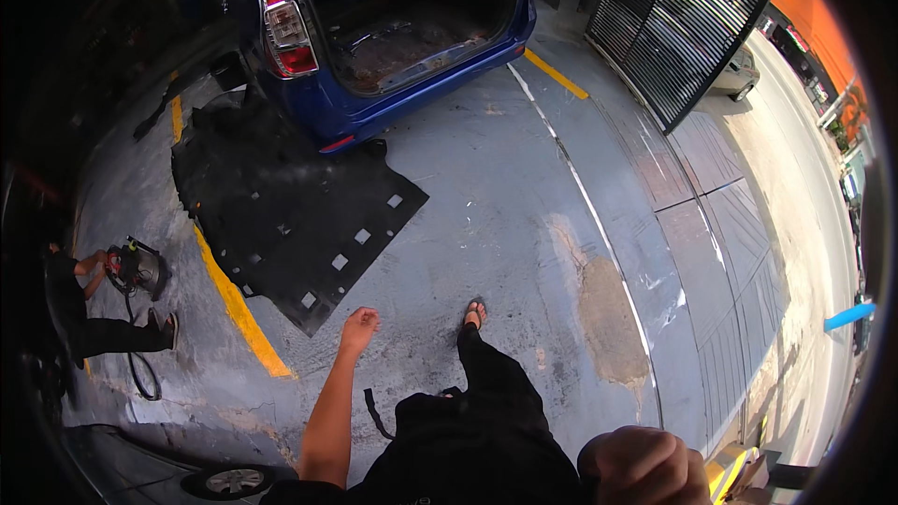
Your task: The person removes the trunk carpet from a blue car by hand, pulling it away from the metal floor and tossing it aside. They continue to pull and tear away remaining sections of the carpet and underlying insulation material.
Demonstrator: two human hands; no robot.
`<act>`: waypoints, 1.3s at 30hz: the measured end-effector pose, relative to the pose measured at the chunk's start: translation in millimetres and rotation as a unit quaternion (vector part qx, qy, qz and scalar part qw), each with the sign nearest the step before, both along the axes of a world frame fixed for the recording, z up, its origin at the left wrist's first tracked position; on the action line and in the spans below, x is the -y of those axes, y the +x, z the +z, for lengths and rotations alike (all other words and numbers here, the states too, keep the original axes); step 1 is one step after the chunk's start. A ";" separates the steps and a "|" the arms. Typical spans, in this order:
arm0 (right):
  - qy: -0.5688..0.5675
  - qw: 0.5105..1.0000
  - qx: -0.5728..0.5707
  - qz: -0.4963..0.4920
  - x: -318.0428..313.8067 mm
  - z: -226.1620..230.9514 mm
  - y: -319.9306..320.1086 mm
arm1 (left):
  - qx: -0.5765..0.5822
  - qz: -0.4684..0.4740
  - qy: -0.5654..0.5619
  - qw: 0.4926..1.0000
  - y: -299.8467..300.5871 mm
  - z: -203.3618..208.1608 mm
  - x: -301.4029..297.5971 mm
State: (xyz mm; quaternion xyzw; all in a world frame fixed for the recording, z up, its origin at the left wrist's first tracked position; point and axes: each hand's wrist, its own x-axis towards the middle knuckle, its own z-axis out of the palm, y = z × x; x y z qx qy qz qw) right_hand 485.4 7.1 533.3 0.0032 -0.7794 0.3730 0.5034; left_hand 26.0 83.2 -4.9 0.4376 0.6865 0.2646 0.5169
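Observation:
My left hand [359, 329] hangs over the grey floor with its fingers loosely curled and nothing visible in them. It is nearest to the corner of a large black car floor carpet [281, 182] with square cut-outs, spread flat on the ground. Close to the lower edge, my right hand [655, 468] is closed in a fist; anything inside it is hidden. Ahead stands a blue car [374, 117] with its rear open. Its cargo floor [412, 61] looks stripped and stained, with some small items lying on it that I cannot make out.
At the left, another person [70, 299] bends over a vacuum cleaner [138, 271] with a dark hose on the floor. A dark car [159, 472] stands at lower left. A slatted gate [669, 37] borders the street at right. Yellow line [229, 295] crosses the floor.

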 end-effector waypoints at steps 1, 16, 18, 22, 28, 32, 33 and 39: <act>0.022 1.000 0.019 0.004 -38.5 -9.1 4.4 | 0.005 0.000 -0.010 1.000 9.8 -2.2 -17.0; -0.359 0.806 0.373 -0.287 -526.2 -306.7 32.4 | 0.118 0.167 -0.157 0.966 80.3 -68.6 -208.4; -0.377 0.774 0.415 -0.296 -567.1 -357.2 50.9 | 0.102 0.156 -0.149 0.971 80.4 -78.1 -272.6; -0.395 0.713 0.478 -0.325 -624.3 -428.1 92.6 | 0.035 0.101 -0.138 0.985 77.7 -81.3 -418.9; -0.453 0.706 0.419 -0.349 -725.3 -467.6 118.1 | -0.041 0.039 -0.009 0.998 80.5 -35.7 -670.1; -0.465 0.700 0.440 -0.317 -832.6 -494.1 107.3 | -0.080 0.027 0.029 0.996 92.7 -22.3 -798.4; -0.461 0.715 0.432 -0.298 -866.2 -500.9 104.2 | -0.077 0.040 0.023 0.996 97.1 -24.7 -825.2; -0.396 0.742 0.493 -0.224 -1107.5 -546.1 66.9 | -0.043 0.145 0.047 0.987 123.8 -53.6 -934.2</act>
